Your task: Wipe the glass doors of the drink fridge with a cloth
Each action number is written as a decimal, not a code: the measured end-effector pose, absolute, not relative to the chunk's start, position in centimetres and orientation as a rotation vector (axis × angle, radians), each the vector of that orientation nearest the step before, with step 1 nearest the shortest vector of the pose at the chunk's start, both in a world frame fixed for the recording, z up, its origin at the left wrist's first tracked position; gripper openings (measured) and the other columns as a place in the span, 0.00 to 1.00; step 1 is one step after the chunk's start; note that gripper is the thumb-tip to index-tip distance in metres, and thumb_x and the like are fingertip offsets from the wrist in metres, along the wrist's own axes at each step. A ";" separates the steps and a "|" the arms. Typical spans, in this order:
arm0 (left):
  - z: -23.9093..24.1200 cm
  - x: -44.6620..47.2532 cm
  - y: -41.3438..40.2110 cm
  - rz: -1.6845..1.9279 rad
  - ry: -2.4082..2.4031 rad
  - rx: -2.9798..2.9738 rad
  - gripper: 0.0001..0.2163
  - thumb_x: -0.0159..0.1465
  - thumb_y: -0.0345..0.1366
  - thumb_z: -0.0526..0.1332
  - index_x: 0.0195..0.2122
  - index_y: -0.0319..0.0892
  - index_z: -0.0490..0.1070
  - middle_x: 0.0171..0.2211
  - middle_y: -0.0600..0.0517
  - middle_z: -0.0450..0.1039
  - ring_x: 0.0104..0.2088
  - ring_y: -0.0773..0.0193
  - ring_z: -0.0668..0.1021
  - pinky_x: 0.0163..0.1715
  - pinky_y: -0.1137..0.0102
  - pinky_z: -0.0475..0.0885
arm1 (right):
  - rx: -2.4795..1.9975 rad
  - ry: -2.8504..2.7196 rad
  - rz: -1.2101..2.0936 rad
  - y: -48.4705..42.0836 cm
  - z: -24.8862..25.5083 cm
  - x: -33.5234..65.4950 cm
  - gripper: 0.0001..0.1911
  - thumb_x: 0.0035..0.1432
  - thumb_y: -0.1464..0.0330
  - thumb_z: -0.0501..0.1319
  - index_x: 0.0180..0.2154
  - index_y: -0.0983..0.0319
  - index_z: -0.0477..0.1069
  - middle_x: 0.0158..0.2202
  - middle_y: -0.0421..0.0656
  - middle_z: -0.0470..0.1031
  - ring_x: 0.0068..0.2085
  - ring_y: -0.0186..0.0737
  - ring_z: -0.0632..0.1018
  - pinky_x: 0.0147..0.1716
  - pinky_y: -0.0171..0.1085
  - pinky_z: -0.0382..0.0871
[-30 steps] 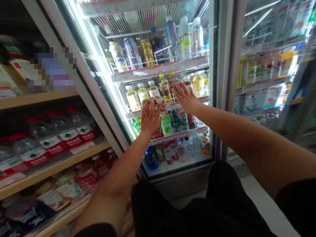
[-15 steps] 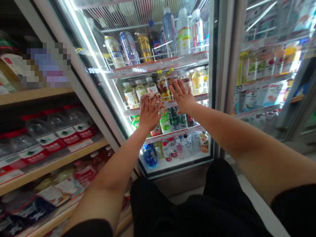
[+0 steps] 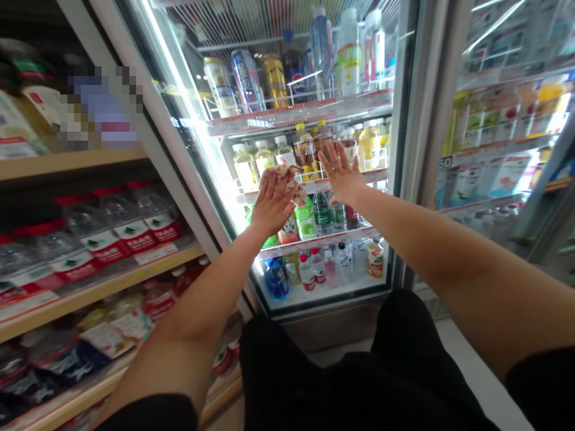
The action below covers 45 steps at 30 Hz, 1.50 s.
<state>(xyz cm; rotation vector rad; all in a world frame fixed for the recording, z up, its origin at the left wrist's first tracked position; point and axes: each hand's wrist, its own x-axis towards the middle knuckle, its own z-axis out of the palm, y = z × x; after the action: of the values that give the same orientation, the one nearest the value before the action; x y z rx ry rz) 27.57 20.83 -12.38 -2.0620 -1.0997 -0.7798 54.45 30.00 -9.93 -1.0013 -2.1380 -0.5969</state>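
My left hand [image 3: 271, 206] presses a crumpled patterned cloth [image 3: 285, 178] flat against the glass door [image 3: 215, 149] of a drinks fridge, at the height of the third shelf. My right hand [image 3: 341, 175] lies open on the same glass just to the right, fingers spread and holding nothing. Behind the glass stand rows of juice bottles [image 3: 263, 158], cans [image 3: 247, 81] and water bottles [image 3: 321, 212].
Wooden shelves [image 3: 99, 290] on the left carry packs of bottled water [image 3: 94, 236] and red-capped bottles. A second glass-door fridge [image 3: 503, 120] stands to the right. My dark-trousered knees [image 3: 359, 371] fill the lower middle, above a pale floor [image 3: 480, 371].
Both hands stay on the glass; the view has drifted, and the left hand with the cloth has moved slightly across the door.
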 end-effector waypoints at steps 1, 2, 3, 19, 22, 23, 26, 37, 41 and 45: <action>-11.5 27.2 20.9 -0.808 -1.097 -2.037 0.28 0.69 0.44 0.61 0.70 0.52 0.65 0.76 0.50 0.52 0.78 0.44 0.45 0.77 0.44 0.41 | -1.020 -2.144 -0.598 29.8 -9.9 54.5 0.72 0.48 0.56 0.78 0.78 0.60 0.33 0.80 0.54 0.26 0.76 0.78 0.33 0.68 0.79 0.35; -10.4 26.8 21.0 -0.856 -1.106 -1.999 0.28 0.70 0.45 0.61 0.71 0.51 0.64 0.76 0.50 0.51 0.78 0.43 0.43 0.77 0.43 0.39 | -1.035 -2.147 -0.594 29.5 -9.8 54.5 0.72 0.49 0.56 0.78 0.78 0.60 0.33 0.80 0.55 0.26 0.76 0.78 0.33 0.68 0.79 0.35; -9.3 26.4 21.1 -0.914 -1.125 -1.955 0.29 0.70 0.46 0.61 0.71 0.49 0.63 0.77 0.50 0.49 0.78 0.42 0.41 0.76 0.43 0.36 | -1.041 -2.146 -0.587 29.3 -9.7 54.5 0.71 0.49 0.57 0.78 0.78 0.60 0.33 0.80 0.55 0.27 0.76 0.77 0.33 0.68 0.78 0.35; -9.5 24.6 20.4 -0.841 -1.193 -1.960 0.29 0.70 0.45 0.62 0.71 0.48 0.64 0.76 0.47 0.50 0.78 0.43 0.41 0.76 0.44 0.32 | -1.248 -2.201 -0.569 26.5 -8.7 54.1 0.67 0.57 0.57 0.73 0.77 0.61 0.26 0.79 0.52 0.20 0.76 0.74 0.29 0.69 0.76 0.36; -7.5 24.0 20.5 -0.909 -1.257 -1.850 0.31 0.72 0.45 0.59 0.74 0.44 0.59 0.78 0.44 0.43 0.78 0.42 0.38 0.76 0.45 0.33 | -1.357 -2.232 -0.574 25.0 -8.1 53.9 0.68 0.57 0.61 0.73 0.77 0.61 0.22 0.78 0.52 0.16 0.76 0.72 0.27 0.70 0.74 0.38; -7.9 24.1 20.5 -0.919 -1.266 -1.834 0.31 0.72 0.45 0.59 0.75 0.44 0.57 0.78 0.44 0.41 0.78 0.42 0.37 0.76 0.44 0.33 | -1.377 -2.237 -0.574 24.7 -8.0 53.8 0.69 0.56 0.61 0.73 0.76 0.61 0.21 0.78 0.52 0.16 0.76 0.71 0.26 0.70 0.74 0.38; -12.1 25.2 20.1 -0.891 -1.269 -1.837 0.32 0.71 0.45 0.60 0.74 0.45 0.58 0.78 0.45 0.42 0.78 0.42 0.36 0.76 0.43 0.34 | -1.404 -2.234 -0.549 24.3 -7.8 53.6 0.70 0.55 0.61 0.74 0.77 0.61 0.22 0.78 0.50 0.16 0.76 0.70 0.25 0.70 0.74 0.37; -11.9 24.3 19.9 -0.876 -1.238 -1.816 0.30 0.72 0.45 0.60 0.74 0.48 0.59 0.78 0.47 0.45 0.78 0.43 0.39 0.76 0.43 0.36 | -1.441 -2.239 -0.629 24.3 -8.0 53.8 0.78 0.49 0.65 0.78 0.75 0.60 0.17 0.77 0.49 0.13 0.76 0.66 0.25 0.72 0.70 0.41; -14.7 24.7 19.7 -0.914 -1.273 -1.786 0.31 0.73 0.47 0.59 0.74 0.43 0.58 0.78 0.44 0.43 0.78 0.43 0.37 0.76 0.42 0.39 | -1.403 -2.228 -0.598 24.5 -8.1 53.7 0.77 0.49 0.64 0.77 0.75 0.58 0.16 0.78 0.48 0.14 0.76 0.67 0.25 0.71 0.72 0.40; -19.5 25.7 19.5 -0.748 -1.231 -1.918 0.27 0.73 0.45 0.58 0.72 0.47 0.63 0.76 0.46 0.52 0.78 0.45 0.38 0.76 0.41 0.39 | -1.436 -2.245 -0.613 24.6 -8.1 53.8 0.79 0.47 0.65 0.79 0.75 0.59 0.16 0.77 0.48 0.13 0.76 0.65 0.25 0.72 0.72 0.41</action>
<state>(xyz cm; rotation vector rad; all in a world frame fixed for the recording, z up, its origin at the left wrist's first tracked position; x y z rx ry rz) 25.71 19.47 -19.47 -1.9176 -1.2310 -0.7478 53.81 24.63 -8.12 -1.4356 -2.2455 -0.6130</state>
